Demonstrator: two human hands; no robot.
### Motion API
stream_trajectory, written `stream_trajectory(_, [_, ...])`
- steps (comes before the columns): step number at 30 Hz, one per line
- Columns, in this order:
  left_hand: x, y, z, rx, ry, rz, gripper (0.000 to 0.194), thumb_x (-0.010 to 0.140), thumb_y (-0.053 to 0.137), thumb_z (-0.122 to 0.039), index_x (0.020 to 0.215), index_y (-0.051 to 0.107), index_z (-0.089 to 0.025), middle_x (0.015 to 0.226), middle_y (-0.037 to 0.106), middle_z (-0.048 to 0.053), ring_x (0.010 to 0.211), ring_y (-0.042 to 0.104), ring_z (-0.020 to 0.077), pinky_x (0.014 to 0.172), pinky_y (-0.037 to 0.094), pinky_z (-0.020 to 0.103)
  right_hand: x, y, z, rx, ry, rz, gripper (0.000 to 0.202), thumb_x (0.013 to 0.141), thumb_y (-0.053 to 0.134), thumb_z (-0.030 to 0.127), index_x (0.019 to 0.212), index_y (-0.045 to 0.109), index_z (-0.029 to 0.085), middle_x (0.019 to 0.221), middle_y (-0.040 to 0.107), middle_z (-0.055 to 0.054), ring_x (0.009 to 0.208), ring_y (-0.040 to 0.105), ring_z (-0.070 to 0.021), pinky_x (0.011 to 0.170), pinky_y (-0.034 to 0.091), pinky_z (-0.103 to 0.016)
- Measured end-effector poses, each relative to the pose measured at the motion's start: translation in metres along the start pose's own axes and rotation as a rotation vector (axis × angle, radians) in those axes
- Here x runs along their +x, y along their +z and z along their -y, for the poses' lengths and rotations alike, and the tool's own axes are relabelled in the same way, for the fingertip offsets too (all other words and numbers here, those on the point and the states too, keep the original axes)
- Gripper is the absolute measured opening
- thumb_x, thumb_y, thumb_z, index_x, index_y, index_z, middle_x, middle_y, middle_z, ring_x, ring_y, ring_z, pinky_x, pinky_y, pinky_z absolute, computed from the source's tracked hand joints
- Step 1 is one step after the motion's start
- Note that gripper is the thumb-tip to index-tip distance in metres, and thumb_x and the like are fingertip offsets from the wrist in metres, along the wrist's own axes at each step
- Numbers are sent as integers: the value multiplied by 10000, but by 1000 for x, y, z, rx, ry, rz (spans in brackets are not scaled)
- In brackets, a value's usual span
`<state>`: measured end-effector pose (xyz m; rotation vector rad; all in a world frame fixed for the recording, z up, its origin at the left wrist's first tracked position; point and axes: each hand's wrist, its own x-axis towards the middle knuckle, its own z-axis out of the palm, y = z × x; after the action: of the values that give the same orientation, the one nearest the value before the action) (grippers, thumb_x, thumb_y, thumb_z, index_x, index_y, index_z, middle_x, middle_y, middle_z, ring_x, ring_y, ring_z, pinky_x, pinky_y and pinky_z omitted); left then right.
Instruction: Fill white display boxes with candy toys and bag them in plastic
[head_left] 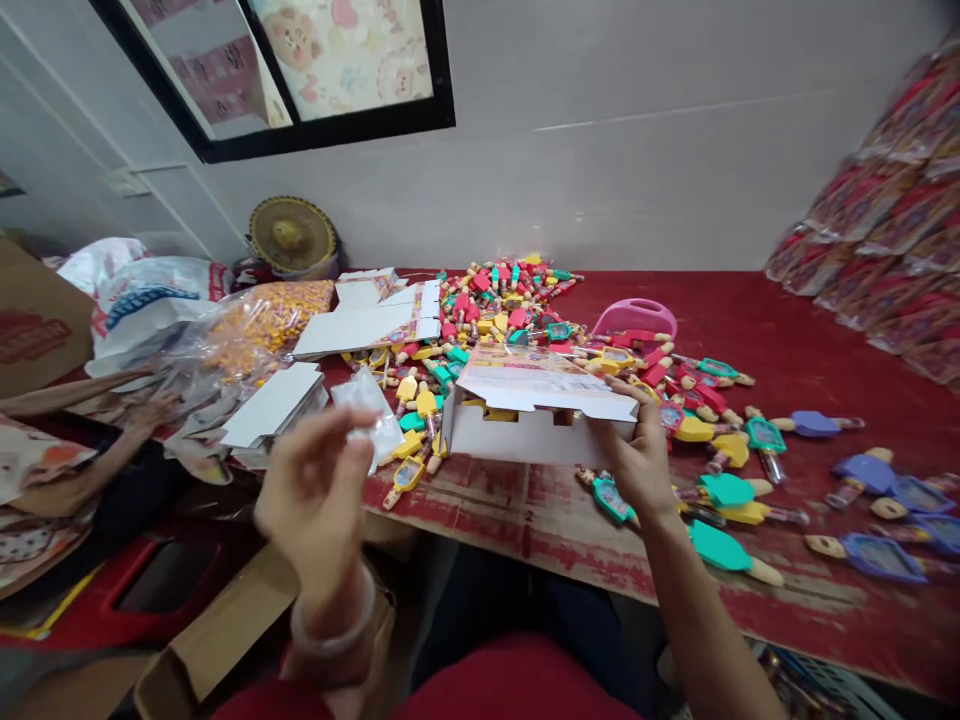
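Note:
My right hand (643, 462) grips the right end of a printed cardboard box (517, 440) with a white inside, held over the table's front edge. Its upper flap leans back, and yellow pieces show through gaps below it. My left hand (319, 500) is raised to the left of the box, slightly blurred, its fingers curved and apart with nothing seen in them. Behind the box lies a heap of small toys (499, 300) in red, yellow and green, with light-coloured ends. A clear plastic bag (371, 410) lies just beyond my left hand.
Flat white cartons (360, 325) and a stack of white card (274, 405) lie to the left. More toys, some purple (881, 555), spread along the red table (720, 300). Wrapped packs (885, 220) are piled at right. Another person's hand (150, 415) is at far left.

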<state>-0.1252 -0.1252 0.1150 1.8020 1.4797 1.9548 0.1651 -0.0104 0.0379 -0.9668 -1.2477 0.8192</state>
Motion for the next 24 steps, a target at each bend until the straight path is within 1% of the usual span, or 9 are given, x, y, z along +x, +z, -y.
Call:
stream_trajectory(1, [10, -2, 15, -53, -74, 72, 642, 903, 722, -432, 1491, 464, -400, 1553, 532, 20, 1437, 504, 315, 1198, 419, 589, 0, -1, 0, -9, -6, -4, 556, 859, 756, 503, 1318, 572, 251, 1474, 565, -119, 1341, 551, -286, 1133, 454, -474])
stream_trajectory(3, [27, 9, 47, -198, -226, 416, 980, 697, 866, -582, 1539, 424, -346, 1672, 367, 87, 1518, 379, 383, 1190, 426, 549, -4, 0, 1, -48, -34, 2, 555, 870, 739, 506, 1327, 567, 243, 1470, 567, -125, 1348, 545, -287, 1143, 444, -475])
stream_trajectory(5, [32, 32, 70, -274, -347, 616, 1040, 687, 853, -615, 1563, 386, -308, 1693, 317, 116, 1550, 317, 385, 1222, 375, 514, -10, 3, 1, -102, -55, 10, 559, 883, 717, 501, 1347, 555, 235, 1471, 565, -136, 1358, 538, -290, 1159, 429, -482])
stream_trajectory(9, [13, 80, 76, -154, -389, 445, 651, 859, 706, -489, 1413, 476, -238, 1646, 381, 140, 1558, 319, 303, 1271, 258, 489, -24, 6, 0, -241, -57, -6, 568, 923, 648, 476, 1419, 508, 237, 1513, 528, -146, 1394, 506, -300, 1157, 431, -490])
stream_trajectory(12, [-2, 93, 69, -114, -356, 360, 473, 899, 631, -443, 1295, 502, -220, 1606, 428, 168, 1543, 352, 263, 1259, 274, 470, -26, 3, 2, -351, -69, -20, 576, 931, 625, 450, 1452, 492, 244, 1524, 520, -141, 1382, 515, -309, 1142, 440, -496])
stream_trajectory(15, [-4, 89, 69, -112, -362, 334, 517, 883, 657, -481, 1300, 496, -222, 1579, 452, 180, 1531, 372, 264, 1249, 296, 469, -23, -4, 6, -389, -78, 31, 644, 913, 657, 483, 1485, 471, 251, 1530, 513, -139, 1382, 514, -322, 1172, 410, -505])
stream_trajectory(18, [2, 76, 72, -213, -406, 396, 658, 837, 694, -629, 1334, 518, -234, 1567, 473, 172, 1510, 404, 284, 1247, 306, 469, -16, -17, 9, -233, 5, 211, 636, 960, 546, 644, 1474, 493, 272, 1560, 489, -116, 1441, 462, -317, 1197, 392, -490])
stream_trajectory(21, [8, 64, 72, -399, -446, 485, 833, 847, 392, -891, 1322, 571, -230, 1559, 490, 182, 1473, 452, 320, 1206, 369, 507, -6, -32, 14, -69, 113, 304, 657, 965, 385, 779, 1387, 559, 306, 1603, 446, -82, 1458, 446, -326, 1148, 454, -492])
stream_trajectory(24, [13, 56, 67, -360, -441, 566, 916, 758, 445, -951, 1312, 580, -234, 1577, 470, 186, 1466, 453, 352, 1179, 398, 522, 3, -39, 20, -137, 154, 406, 698, 846, 639, 771, 1363, 572, 307, 1581, 471, -83, 1425, 474, -345, 1138, 461, -492])
